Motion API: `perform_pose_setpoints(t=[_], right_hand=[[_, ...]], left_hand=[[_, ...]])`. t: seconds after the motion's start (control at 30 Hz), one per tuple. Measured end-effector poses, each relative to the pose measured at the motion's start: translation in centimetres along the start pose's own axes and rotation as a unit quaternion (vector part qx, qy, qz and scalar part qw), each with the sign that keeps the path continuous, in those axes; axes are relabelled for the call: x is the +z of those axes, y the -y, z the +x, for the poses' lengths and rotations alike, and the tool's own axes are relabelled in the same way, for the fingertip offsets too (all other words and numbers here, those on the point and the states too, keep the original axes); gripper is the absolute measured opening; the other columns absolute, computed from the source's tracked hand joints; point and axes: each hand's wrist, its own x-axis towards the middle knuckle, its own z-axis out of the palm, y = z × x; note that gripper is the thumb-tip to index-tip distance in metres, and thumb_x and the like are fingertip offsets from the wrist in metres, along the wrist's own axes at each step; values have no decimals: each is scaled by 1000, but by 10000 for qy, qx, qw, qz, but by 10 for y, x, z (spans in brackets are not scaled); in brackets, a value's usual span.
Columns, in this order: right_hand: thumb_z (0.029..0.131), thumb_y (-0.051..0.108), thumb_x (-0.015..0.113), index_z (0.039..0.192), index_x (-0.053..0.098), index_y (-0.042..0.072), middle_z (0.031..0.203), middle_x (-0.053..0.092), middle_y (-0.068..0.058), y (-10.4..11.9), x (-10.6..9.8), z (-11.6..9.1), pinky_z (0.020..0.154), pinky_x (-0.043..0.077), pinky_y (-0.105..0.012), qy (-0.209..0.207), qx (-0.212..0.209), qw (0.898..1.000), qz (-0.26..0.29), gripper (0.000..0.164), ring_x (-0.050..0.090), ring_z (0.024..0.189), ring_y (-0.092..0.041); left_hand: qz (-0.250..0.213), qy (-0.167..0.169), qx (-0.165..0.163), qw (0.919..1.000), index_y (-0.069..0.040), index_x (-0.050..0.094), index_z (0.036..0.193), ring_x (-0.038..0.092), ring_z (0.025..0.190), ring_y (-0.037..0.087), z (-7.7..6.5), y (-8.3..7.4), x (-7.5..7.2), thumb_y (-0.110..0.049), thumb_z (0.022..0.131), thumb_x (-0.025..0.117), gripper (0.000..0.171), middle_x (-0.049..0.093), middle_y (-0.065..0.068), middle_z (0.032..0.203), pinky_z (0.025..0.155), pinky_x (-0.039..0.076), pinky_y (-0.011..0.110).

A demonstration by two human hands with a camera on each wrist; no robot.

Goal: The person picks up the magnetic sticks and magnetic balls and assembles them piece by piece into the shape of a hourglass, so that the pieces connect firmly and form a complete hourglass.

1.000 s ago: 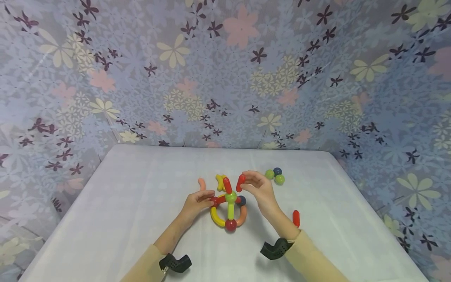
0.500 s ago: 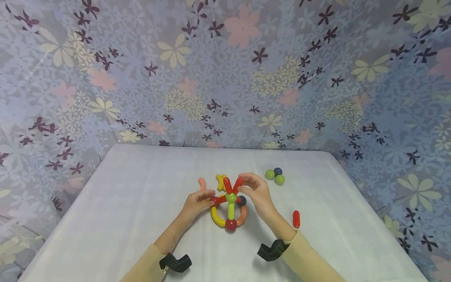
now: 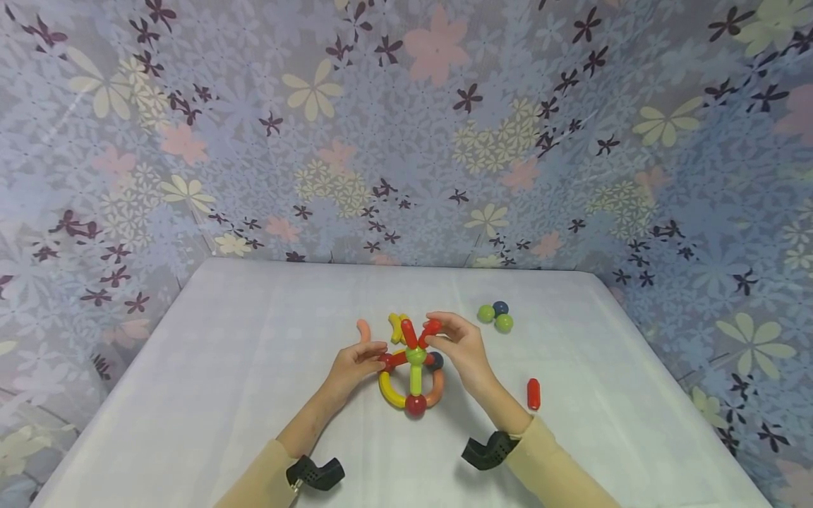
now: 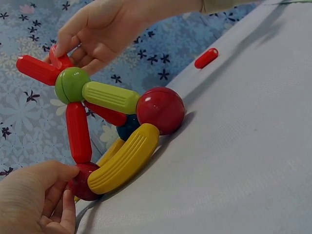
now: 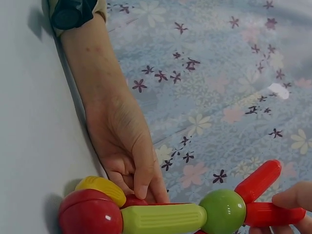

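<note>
A frame of rods and balls stands mid-table, a green ball (image 3: 416,355) at its top. From it a lime rod (image 3: 416,381) slopes to a large red ball (image 4: 161,110) in front. Yellow (image 4: 126,161) and orange (image 3: 438,388) curved pieces and a dark blue ball (image 3: 436,361) form the base. My left hand (image 3: 351,367) pinches the left red ball (image 4: 84,183) of the base. My right hand (image 3: 466,346) pinches a red rod (image 5: 273,213), whose end touches the green ball. Another red rod (image 3: 408,333) points up from that ball.
A loose red rod (image 3: 533,394) lies to the right. Behind my right hand sit two green balls (image 3: 504,323) and a blue ball (image 3: 500,308). Yellow curved pieces (image 3: 396,328) and an orange one (image 3: 364,330) lie behind the frame. A floral cloth hangs beyond the table.
My right hand has moved left and brought its red rod against the green ball, and the rod has since tilted a little. My left hand stays on the red ball.
</note>
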Motion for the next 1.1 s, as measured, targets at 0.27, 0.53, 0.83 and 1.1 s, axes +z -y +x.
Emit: perform_pose_setpoints(t=[0.27, 0.53, 0.83, 1.1], right_hand=[[85, 1, 65, 127, 59, 6, 113, 66, -20, 0, 1, 2, 96, 50, -31, 319, -153, 9991, -231, 43, 62, 105, -6], [91, 20, 63, 130, 55, 6, 120, 64, -13, -1, -25, 14, 89, 49, -19, -16, -322, 9991, -276, 42, 61, 100, -1], [89, 14, 65, 116, 64, 4, 92, 65, 16, -18, -75, 42, 79, 47, -16, -1635, -325, 9843, -573, 29, 59, 89, 0], [83, 1, 64, 108, 64, -4, 112, 63, -19, -52, -103, 57, 87, 42, -26, -2240, -291, 9647, -1353, 25, 55, 102, -24]], left_hand=[[-24, 12, -35, 10000, 1, 61, 121, 61, 115, 26, 1, 2, 0, -4, 86, 65, 36, 62, 18, 125, 90, 51, 25], [9, 112, -27, 9999, 3, 59, 124, 59, 118, 29, -1, -1, -1, -4, 88, 64, 37, 60, 21, 128, 92, 51, 26], [-32, 48, -62, 10000, 4, 58, 124, 58, 118, 29, 2, 0, -1, -2, 87, 63, 38, 60, 22, 127, 92, 51, 28], [17, -4, -44, 10000, 1, 60, 123, 59, 117, 28, 1, 0, 0, -6, 87, 65, 37, 61, 20, 126, 94, 51, 29]])
